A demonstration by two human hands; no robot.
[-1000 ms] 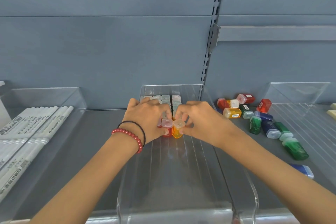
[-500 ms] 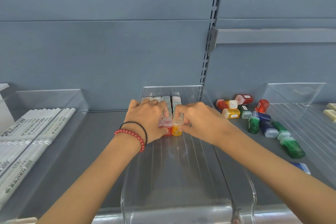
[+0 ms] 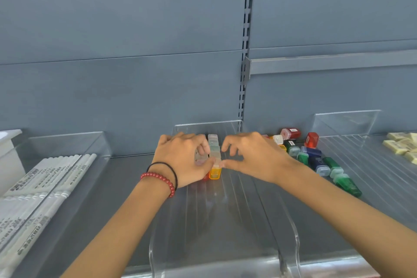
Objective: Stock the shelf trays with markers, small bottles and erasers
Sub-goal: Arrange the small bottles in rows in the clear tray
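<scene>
Small bottles (image 3: pixel 214 146) are standing in tight rows at the back of the middle clear tray (image 3: pixel 225 262), their pale caps facing up, with an orange bottle (image 3: pixel 214 173) sitting at the front of the line. The left hand (image 3: pixel 182 160) is curling its fingers over the left side of the rows, its thumb pressing against the orange bottle's cap. A red bottle (image 3: pixel 205 177) is peeking out from under that hand. The right hand (image 3: pixel 252 158) is coming in from the other side, thumb tip touching the same cap and forefinger hooking onto caps further back, so it seems to be pinching the row's front end. A red bead bracelet (image 3: pixel 160 181) and a black band (image 3: pixel 168 168) are circling the left wrist.

Loose bottles (image 3: pixel 316 160) are lying scattered on the shelf just right of the tray. White markers (image 3: pixel 45 176) are lying in the left tray, and pale erasers (image 3: pixel 404 146) are sitting in the far right one.
</scene>
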